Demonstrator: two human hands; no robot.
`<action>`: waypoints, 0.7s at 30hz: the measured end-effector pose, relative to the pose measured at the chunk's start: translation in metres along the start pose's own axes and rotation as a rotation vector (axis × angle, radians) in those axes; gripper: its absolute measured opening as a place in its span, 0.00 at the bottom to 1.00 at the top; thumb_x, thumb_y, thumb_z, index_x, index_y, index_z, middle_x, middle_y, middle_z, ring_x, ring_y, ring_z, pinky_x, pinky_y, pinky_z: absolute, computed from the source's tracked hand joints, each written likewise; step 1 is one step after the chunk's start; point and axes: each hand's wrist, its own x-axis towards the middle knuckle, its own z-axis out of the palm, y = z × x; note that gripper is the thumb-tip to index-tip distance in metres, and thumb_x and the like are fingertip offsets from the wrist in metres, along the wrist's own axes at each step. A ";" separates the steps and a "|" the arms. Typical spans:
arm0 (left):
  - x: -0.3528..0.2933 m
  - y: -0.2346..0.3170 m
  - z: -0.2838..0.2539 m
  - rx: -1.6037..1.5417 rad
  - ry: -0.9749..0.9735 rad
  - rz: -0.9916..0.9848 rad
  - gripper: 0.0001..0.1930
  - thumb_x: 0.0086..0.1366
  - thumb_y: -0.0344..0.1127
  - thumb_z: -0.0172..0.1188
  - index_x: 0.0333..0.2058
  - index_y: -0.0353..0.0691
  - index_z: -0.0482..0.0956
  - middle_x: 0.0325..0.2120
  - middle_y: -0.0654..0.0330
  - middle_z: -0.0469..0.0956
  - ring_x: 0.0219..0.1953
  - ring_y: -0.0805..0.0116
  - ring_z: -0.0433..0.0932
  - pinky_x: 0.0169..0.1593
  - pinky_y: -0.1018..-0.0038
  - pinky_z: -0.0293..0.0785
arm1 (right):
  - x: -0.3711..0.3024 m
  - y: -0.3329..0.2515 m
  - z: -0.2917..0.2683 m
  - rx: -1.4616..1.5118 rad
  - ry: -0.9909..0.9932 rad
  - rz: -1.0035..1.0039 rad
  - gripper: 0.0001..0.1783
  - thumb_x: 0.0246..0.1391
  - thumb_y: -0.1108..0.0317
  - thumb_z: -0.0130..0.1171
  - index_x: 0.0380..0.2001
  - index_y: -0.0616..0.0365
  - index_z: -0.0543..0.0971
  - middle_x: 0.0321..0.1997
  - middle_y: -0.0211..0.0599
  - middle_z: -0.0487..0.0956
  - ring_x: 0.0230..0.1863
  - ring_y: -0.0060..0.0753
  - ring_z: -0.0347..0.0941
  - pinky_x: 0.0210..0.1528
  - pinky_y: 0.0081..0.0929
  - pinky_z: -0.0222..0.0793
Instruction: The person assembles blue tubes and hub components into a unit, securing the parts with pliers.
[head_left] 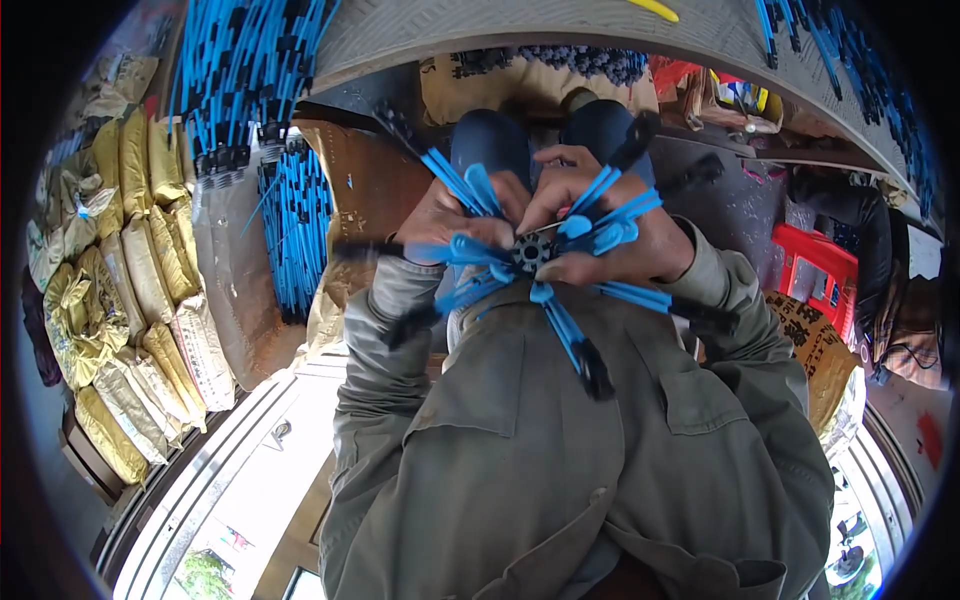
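Observation:
Over my lap I hold a spoked piece with a round black slotted hub [532, 252] and blue arms that fan out on all sides and end in black tips. My left hand [455, 218] is closed at the hub's left side, its fingertips pinching close to the rim among the blue arms. From the other side my right hand [615, 215] grips the hub, thumb below it and index finger above. A thin pale wire or pin shows above the hub between my fingertips; which hand holds it I cannot tell. Blue arms partly cover both hands.
Ahead curves a grey worktop [420, 35] bearing bundles of blue rods [245, 75] at left and more at right. Another blue bundle [295, 230] stands below the left end. Stacked yellowish sacks [140, 270] lie at left; a red plastic stool [815, 275] is at right.

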 end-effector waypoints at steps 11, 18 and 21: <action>-0.054 -0.032 0.085 0.674 0.918 0.899 0.26 0.53 0.28 0.56 0.51 0.28 0.63 0.45 0.47 0.70 0.48 0.57 0.71 0.53 0.65 0.64 | 0.016 -0.015 0.042 -0.068 0.400 0.021 0.18 0.32 0.65 0.68 0.31 0.58 0.76 0.27 0.29 0.75 0.31 0.25 0.72 0.55 0.38 0.54; -0.031 -0.034 0.083 0.867 0.889 0.656 0.29 0.51 0.24 0.54 0.54 0.26 0.60 0.45 0.44 0.70 0.47 0.55 0.72 0.52 0.70 0.64 | 0.009 -0.024 0.051 -0.246 0.407 -0.209 0.16 0.33 0.69 0.68 0.30 0.56 0.76 0.30 0.31 0.76 0.28 0.27 0.73 0.53 0.40 0.55; -0.035 -0.016 0.079 0.870 0.738 0.545 0.26 0.53 0.25 0.53 0.52 0.27 0.63 0.44 0.45 0.71 0.46 0.55 0.72 0.51 0.70 0.64 | 0.000 -0.020 0.041 -0.195 0.382 -0.099 0.16 0.34 0.67 0.70 0.29 0.55 0.75 0.30 0.29 0.77 0.30 0.28 0.74 0.55 0.45 0.50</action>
